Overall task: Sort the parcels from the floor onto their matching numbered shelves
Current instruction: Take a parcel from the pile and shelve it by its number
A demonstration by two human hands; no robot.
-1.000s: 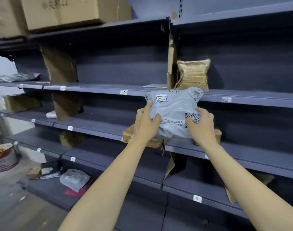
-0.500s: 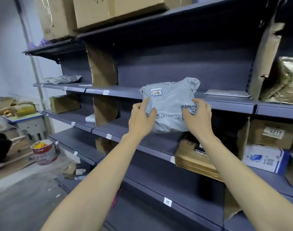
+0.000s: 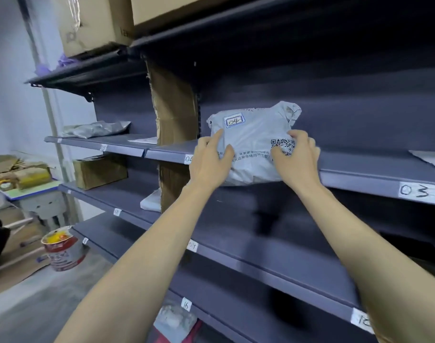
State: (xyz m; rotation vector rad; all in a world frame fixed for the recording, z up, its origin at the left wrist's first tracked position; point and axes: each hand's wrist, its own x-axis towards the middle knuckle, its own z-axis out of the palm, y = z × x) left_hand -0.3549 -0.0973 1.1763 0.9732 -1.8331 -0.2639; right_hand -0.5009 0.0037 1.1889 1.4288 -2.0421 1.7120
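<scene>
Holding the grey parcel [image 3: 253, 144] from both sides, the left hand [image 3: 209, 163] and the right hand [image 3: 298, 160] each have their grip clamped on its soft lower half, fingers curled over the front and the thumbs lying on its face. Two hands make sense here, I judge, because the bag is limp and would sag or fold if pinched at one corner. The parcel is raised against the front edge of the shelf [image 3: 360, 169], its lower part overlapping that edge; whether it already rests on the shelf cannot be told. A partly hidden edge tag [image 3: 188, 159] just left of the left hand begins "04", and the parcel's own label [image 3: 233, 120] reads "04", so this bay looks like the match; the "03" tag [image 3: 418, 191] sits well to the right. The parcel is a crumpled pale-grey plastic mailer, puffy, with a knotted-looking bunch at its upper right, a QR code and printed lines low on the front.
</scene>
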